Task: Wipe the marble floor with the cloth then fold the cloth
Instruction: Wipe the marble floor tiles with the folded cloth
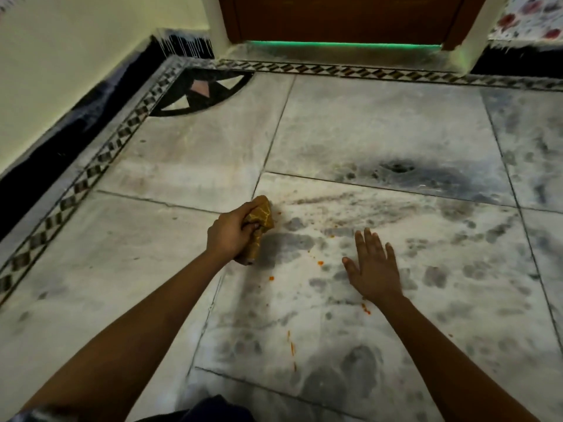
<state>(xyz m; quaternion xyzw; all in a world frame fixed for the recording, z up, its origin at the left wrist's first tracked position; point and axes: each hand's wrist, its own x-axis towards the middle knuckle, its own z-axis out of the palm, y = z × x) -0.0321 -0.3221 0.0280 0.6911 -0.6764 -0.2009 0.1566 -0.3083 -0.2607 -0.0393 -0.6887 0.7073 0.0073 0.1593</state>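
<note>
Down on the marble floor, near a seam between slabs, the left hand grips a bunched mustard-yellow cloth. Fingers and thumb curl round the wad, and one end of it sticks out below the fist toward the person. Balling it up this way probably gives a firm pad to press and scrub with, rather than a loose sheet that would slide about. Whether the cloth touches the marble or hangs just over it cannot be told.

To the right, well apart from the cloth, the right hand lies open, fingers straight and spread, palm down on or just above the slab. It looks placed as a prop for a person crouched low and leaning forward.

Between and below the two hands lie small orange crumbs, with a thin orange streak nearer the person; these seem to be what the wiping is for. Faint smears run rightward from the cloth. The wiping looks under way, with the folding yet to come.

A dark door with a green glow beneath it closes the far end, and a checked border runs along the wall. No brand, label or writing is readable anywhere.
</note>
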